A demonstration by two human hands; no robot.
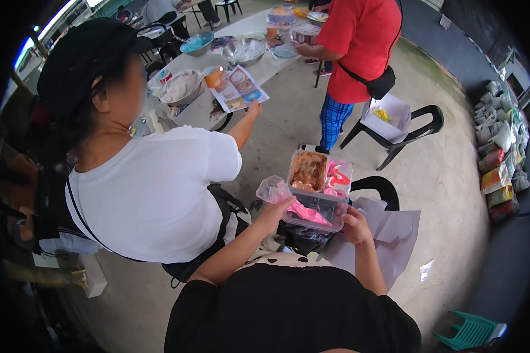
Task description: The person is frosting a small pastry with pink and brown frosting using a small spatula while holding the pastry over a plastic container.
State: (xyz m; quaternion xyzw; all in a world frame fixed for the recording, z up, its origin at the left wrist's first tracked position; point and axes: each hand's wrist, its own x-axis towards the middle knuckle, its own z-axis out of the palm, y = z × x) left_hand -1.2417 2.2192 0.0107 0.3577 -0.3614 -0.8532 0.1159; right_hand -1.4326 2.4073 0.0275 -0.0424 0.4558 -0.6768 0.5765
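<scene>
Your left hand [270, 217] has its fingers closed at the clear piping bag [307, 213], whose pink-filled part points away to the right of those fingers while its loose, clear end bulges up above them. Your right hand [357, 226] grips the near right corner of the clear plastic container [335, 205], thumb over the edge; whether your left fingers also carry its left side, I cannot tell. The bag lies over the container's near part, between your two sets of fingers; beyond them, in the far part, sit brown cream [309, 170] and a pink-and-white bundle [338, 176]. If your left fingers squeeze too hard, pink filling could press out; if they loosen, the bag could slide toward the near rim. Should your right fingers carry the weight alone, the container could tip left and spill the cream. Left of your left fingers, a co-worker in a white shirt [153, 191] stands close, so an elbow bump is likeliest there. Just right of your right fingers, white paper [397, 241] and a black chair [386, 187] crowd in; farther right, concrete floor [447, 194] gives more room.
</scene>
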